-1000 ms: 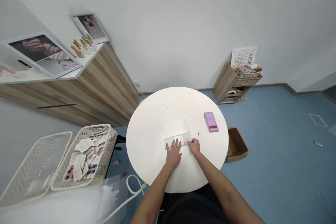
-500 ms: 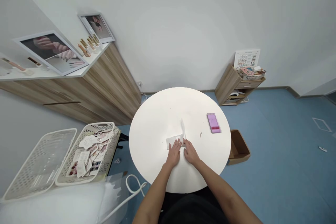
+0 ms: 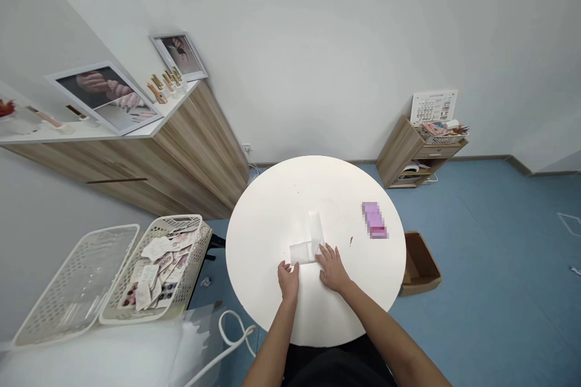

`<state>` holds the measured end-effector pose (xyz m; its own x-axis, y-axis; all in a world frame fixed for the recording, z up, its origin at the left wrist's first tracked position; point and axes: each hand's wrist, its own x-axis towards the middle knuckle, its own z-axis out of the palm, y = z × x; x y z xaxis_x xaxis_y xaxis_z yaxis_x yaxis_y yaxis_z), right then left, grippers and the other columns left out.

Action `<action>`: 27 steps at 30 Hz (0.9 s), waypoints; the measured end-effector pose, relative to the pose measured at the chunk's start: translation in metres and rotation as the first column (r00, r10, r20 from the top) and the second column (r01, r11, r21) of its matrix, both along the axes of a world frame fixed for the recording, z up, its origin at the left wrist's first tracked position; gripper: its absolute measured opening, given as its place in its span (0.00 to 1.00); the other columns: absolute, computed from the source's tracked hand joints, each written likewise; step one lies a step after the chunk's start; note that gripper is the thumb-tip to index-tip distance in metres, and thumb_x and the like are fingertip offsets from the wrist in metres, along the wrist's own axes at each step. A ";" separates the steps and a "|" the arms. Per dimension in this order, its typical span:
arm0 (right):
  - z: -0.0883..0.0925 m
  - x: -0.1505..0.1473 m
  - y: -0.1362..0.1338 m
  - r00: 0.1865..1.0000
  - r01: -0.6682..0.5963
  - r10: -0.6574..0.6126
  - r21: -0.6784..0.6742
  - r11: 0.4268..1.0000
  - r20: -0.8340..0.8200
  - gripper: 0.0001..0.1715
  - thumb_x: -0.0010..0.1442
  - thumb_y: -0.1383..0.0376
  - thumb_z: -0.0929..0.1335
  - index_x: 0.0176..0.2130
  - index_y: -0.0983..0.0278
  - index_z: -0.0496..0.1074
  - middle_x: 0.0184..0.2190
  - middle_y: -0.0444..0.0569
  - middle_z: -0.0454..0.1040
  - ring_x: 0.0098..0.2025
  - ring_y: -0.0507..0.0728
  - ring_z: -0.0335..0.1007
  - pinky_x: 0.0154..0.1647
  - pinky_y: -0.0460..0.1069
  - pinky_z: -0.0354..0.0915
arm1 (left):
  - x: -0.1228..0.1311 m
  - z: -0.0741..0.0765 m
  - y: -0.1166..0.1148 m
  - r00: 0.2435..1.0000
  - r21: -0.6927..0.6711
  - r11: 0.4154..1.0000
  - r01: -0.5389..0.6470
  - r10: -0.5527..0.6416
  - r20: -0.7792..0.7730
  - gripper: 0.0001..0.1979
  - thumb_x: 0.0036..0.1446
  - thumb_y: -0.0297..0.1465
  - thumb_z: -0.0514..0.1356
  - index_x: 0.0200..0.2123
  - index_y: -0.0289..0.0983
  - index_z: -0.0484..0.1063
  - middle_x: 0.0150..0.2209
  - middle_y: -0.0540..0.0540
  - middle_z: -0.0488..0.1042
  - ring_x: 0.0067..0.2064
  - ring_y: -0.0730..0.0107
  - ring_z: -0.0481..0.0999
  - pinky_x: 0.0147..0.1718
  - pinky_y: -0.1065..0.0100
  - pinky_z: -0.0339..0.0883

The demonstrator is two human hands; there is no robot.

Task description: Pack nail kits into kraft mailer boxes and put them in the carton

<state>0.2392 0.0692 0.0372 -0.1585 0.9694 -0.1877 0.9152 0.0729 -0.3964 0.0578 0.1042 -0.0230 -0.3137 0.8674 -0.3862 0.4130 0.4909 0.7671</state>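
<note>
The right hand (image 3: 333,270) is open with spread fingers, and its fingertips press on the white folded sheet (image 3: 305,252). The sheet lies at 10 o'clock from this hand, on the round table (image 3: 267,211). The left hand (image 3: 288,282) is half curled, holds nothing, and stays just below the sheet.

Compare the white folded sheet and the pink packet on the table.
The white folded sheet is pale and T-shaped; the pink packet is a compact oblong with a red band. The right hand touches the sheet, while nothing touches the packet. Both lie flat on the round white table.
</note>
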 end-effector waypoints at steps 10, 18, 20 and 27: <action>0.011 0.003 0.028 0.998 0.008 -0.015 -0.131 0.991 -0.053 0.24 0.54 0.66 0.65 0.52 0.62 0.69 0.68 0.53 0.55 0.66 0.66 0.49 0.63 0.65 0.46 | 0.038 0.015 0.018 0.970 0.105 0.983 0.151 -0.167 0.175 0.14 0.58 0.43 0.56 0.36 0.37 0.70 0.41 0.42 0.76 0.42 0.62 0.77 0.42 0.61 0.73; 0.004 0.013 0.026 0.983 -0.008 -0.013 -0.113 0.994 -0.182 0.24 0.54 0.72 0.64 0.50 0.60 0.74 0.67 0.51 0.56 0.59 0.63 0.59 0.56 0.58 0.58 | 0.061 0.029 0.001 0.910 0.358 0.847 0.393 -0.415 -0.015 0.10 0.61 0.34 0.51 0.35 0.40 0.71 0.52 0.42 0.72 0.54 0.62 0.72 0.52 0.58 0.68; -0.001 0.017 0.025 0.966 -0.019 -0.006 -0.094 0.995 -0.260 0.25 0.54 0.73 0.63 0.49 0.60 0.76 0.66 0.50 0.58 0.58 0.62 0.60 0.57 0.58 0.58 | 0.059 0.027 -0.003 0.884 0.377 0.805 0.457 -0.459 -0.092 0.11 0.62 0.33 0.51 0.40 0.40 0.72 0.54 0.43 0.72 0.56 0.61 0.70 0.54 0.56 0.67; -0.011 0.031 0.026 0.789 0.224 -0.254 -0.124 0.967 -0.559 0.24 0.52 0.75 0.58 0.42 0.61 0.75 0.54 0.48 0.72 0.55 0.57 0.66 0.56 0.53 0.62 | 0.049 0.019 -0.006 0.629 0.369 0.510 0.777 -0.601 -0.493 0.18 0.60 0.25 0.51 0.53 0.40 0.66 0.59 0.43 0.68 0.56 0.58 0.68 0.53 0.51 0.67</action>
